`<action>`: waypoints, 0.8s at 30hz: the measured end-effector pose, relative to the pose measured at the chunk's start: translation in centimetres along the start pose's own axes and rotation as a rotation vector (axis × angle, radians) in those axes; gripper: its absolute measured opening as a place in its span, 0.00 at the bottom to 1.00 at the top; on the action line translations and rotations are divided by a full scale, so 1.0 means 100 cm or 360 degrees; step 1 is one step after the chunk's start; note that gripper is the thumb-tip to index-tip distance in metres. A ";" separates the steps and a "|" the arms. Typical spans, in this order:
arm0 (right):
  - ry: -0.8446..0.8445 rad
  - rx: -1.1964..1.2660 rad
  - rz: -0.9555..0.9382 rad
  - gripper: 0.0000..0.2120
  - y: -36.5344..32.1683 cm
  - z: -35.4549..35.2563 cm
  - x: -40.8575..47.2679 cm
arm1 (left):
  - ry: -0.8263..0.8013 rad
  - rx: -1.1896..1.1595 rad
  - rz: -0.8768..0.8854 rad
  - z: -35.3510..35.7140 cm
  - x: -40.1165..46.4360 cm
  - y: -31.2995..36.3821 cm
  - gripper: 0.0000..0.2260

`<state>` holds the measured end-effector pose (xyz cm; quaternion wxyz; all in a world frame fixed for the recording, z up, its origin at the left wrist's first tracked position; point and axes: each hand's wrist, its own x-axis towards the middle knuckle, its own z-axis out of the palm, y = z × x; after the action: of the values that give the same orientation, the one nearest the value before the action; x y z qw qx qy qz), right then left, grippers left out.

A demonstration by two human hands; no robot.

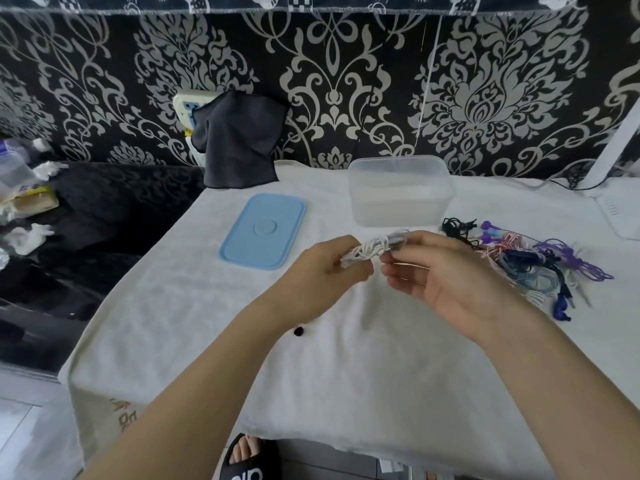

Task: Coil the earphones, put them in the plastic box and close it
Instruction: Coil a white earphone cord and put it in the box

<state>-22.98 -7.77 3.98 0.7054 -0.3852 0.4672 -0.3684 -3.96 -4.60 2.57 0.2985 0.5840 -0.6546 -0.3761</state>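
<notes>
The left hand (332, 268) and the right hand (446, 278) both pinch the white earphones (375, 245) above the table, probably to keep the coil tight, while the plastic box (400, 194) stands open behind, its blue lid (263, 232) beside it.

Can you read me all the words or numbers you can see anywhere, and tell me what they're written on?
No text here can be read for sure.
Tan marks on the white cloth's hanging front edge: characters too blurred and cut off to read.
White letters on the black slipper: cut off by the picture's edge.
Packets at the far left: print too blurred.
The blue lid, the plastic box and the white earphones show no writing.
</notes>
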 end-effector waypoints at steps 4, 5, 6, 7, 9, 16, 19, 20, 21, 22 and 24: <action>0.0247 -0.0484 -0.0208 0.20 0.008 -0.001 0.006 | -0.0047 -0.0018 -0.0082 -0.006 -0.001 0.003 0.10; 0.0300 -0.0700 -0.0379 0.24 0.008 0.001 0.005 | -0.0047 0.0028 -0.0096 -0.007 -0.001 0.002 0.11; 0.0289 -0.0868 -0.0567 0.26 0.007 0.004 0.004 | -0.0047 0.0064 -0.0102 -0.009 -0.001 0.003 0.12; 0.0230 -0.0983 -0.0728 0.26 0.007 0.007 0.003 | -0.0057 0.0084 -0.0109 -0.010 -0.001 0.001 0.13; 0.0050 -0.1051 -0.0822 0.20 0.007 0.015 0.000 | -0.0084 0.0075 -0.0132 -0.013 -0.001 0.001 0.14; -0.0077 -0.1028 -0.0503 0.09 0.025 0.041 0.007 | -0.0052 -0.0001 -0.0157 -0.023 -0.002 0.003 0.12; -0.0066 -0.0769 -0.0384 0.11 0.025 0.044 0.013 | -0.0069 -0.0052 -0.0170 -0.029 -0.002 -0.001 0.12; -0.0078 -0.0677 -0.0340 0.11 0.025 0.044 0.014 | -0.0078 -0.0066 -0.0175 -0.032 -0.003 -0.002 0.11; -0.0077 -0.0616 -0.0297 0.10 0.024 0.044 0.015 | -0.0082 -0.0090 -0.0182 -0.035 -0.003 -0.004 0.10; -0.0064 -0.0569 -0.0253 0.10 0.023 0.043 0.016 | -0.0079 -0.0124 -0.0197 -0.038 -0.003 -0.005 0.08; -0.0036 -0.0417 -0.0156 0.07 0.021 0.042 0.019 | -0.0043 -0.0169 -0.0240 -0.044 -0.002 -0.008 0.06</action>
<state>-18.10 -7.69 2.54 0.6356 -0.5004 0.4838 -0.3339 0.14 -5.04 4.30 0.2911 0.6098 -0.5918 -0.4396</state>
